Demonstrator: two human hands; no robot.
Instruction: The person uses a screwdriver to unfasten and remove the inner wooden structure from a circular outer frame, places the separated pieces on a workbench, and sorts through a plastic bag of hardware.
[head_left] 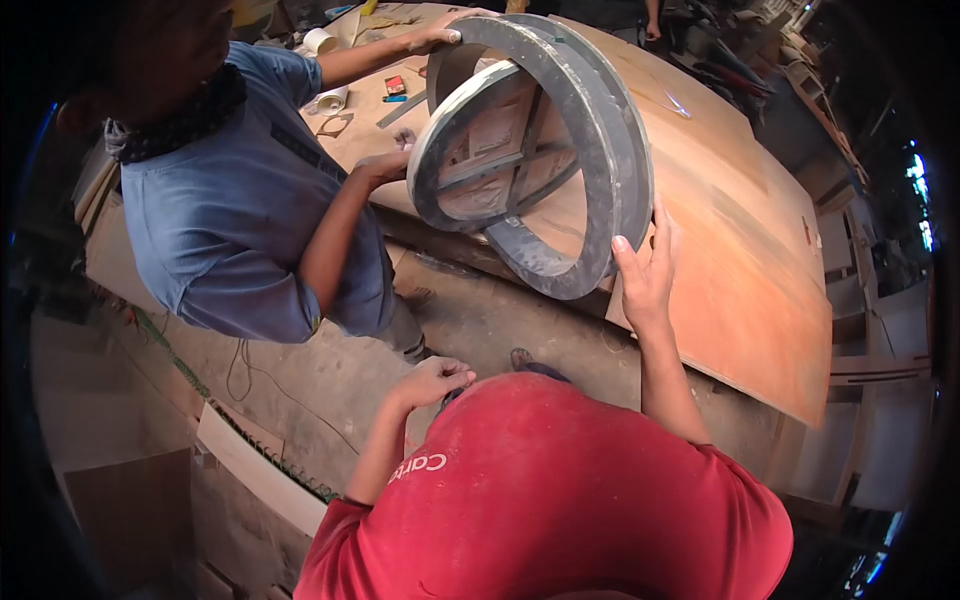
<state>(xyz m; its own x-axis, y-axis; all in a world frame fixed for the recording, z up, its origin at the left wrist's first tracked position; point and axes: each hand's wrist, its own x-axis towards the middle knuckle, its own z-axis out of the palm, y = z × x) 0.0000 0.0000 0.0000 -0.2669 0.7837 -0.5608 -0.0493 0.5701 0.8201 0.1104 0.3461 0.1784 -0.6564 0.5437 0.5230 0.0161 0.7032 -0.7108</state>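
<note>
A grey double-ring frame point(606, 150), coated with pale patches, is held tilted above a wooden work surface. A smaller grey ring point(428, 148) with crossed bars inside slants through its opening. My right hand point(648, 275) grips the large frame's lower right edge, thumb on the near face and fingers behind the rim. My left hand point(435, 382) is low near my waist, away from the frame, its fingers curled together; whether anything is in them is hidden. Across from me, a co-worker's hand point(437, 38) grips the frame's top left, while their other hand point(388, 165) is at the smaller ring's left side.
The co-worker in a blue shirt point(225, 190) stands left of the frame. A large wooden sheet point(740, 270) extends right on the work surface. A red box point(394, 84) and white rolls point(320, 40) lie behind. A cable point(290, 395) crosses the floor near a long pale board point(255, 470).
</note>
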